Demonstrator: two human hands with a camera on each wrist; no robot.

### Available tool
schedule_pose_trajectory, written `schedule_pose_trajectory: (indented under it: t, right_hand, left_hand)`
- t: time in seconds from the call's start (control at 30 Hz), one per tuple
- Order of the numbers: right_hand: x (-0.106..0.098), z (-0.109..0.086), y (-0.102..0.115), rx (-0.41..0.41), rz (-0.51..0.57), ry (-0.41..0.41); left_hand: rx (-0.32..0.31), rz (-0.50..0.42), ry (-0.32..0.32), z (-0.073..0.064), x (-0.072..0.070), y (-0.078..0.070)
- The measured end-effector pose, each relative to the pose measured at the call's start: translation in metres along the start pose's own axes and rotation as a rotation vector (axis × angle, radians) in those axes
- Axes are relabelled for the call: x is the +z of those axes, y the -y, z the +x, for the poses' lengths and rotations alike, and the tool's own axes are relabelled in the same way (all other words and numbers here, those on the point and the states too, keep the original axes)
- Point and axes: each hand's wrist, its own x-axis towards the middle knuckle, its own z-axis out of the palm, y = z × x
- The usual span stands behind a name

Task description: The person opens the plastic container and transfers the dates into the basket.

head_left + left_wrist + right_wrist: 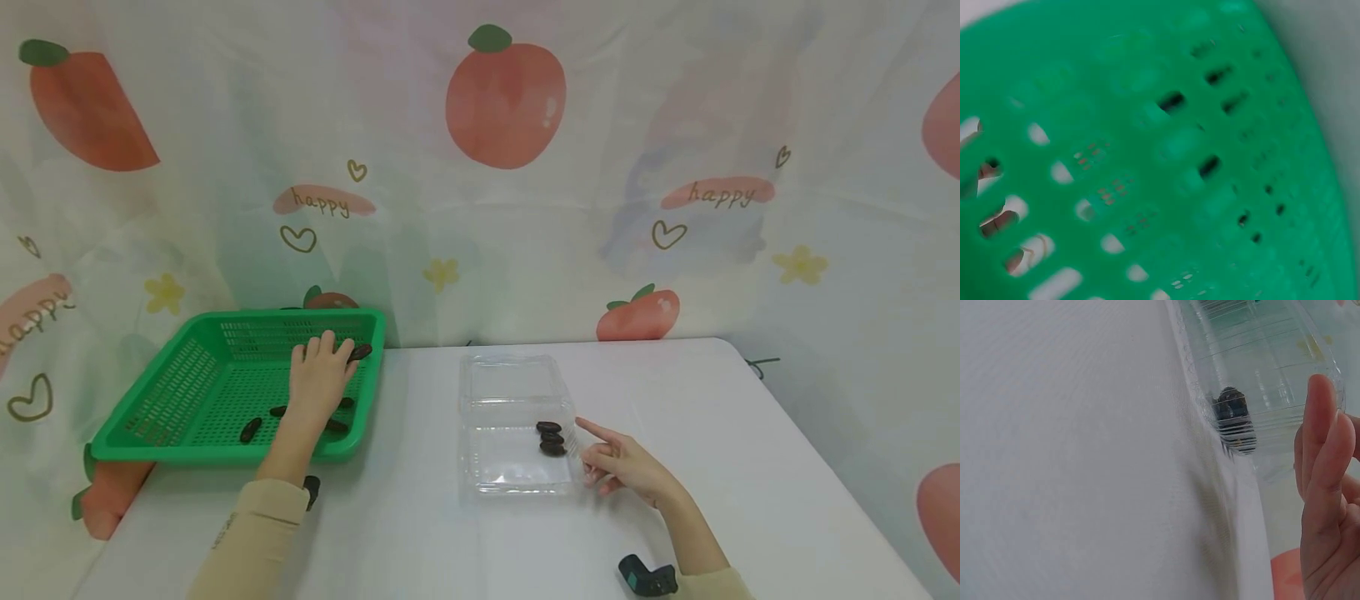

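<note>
In the head view my left hand (318, 383) is over the right side of a green plastic basket (225, 454). It pinches a dark oblong piece, date-like in shape (362, 352), between thumb and fingers. The left wrist view is filled by the basket's slotted green wall (1147, 144); that hand is hidden there. My right hand (630, 467) holds nothing, index finger extended toward the right edge of an open clear plastic clamshell box (495, 475). Several similar dark pieces (552, 437) lie stacked in a row at the box's right side, also seen through its wall in the right wrist view.
More dark pieces (251, 430) lie scattered on the basket floor. The box's raised clear lid (510, 379) lies back toward the curtain. A black device (647, 577) sits by the right wrist. A fruit-printed curtain (525, 267) hangs behind the white table (420, 533).
</note>
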Motion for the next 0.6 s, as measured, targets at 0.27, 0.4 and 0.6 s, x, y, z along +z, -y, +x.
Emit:
schedule_pose_trajectory:
  t: [0.27, 0.4, 0.6]
  right_hand:
    - [-0.001, 0.0, 0.0, 0.008, -0.014, -0.001]
    - [0.0, 0.0, 0.0, 0.015, -0.017, -0.005]
    - [0.0, -0.001, 0.001, 0.014, -0.027, -0.011]
  left_hand:
    - [-0.112, 0.023, 0.21, 0.002, 0.006, 0.014]
    - [-0.132, 0.031, 0.263, 0.004, 0.01, 0.018]
    - [-0.148, 0.049, 0.326, 0.006, 0.018, 0.02]
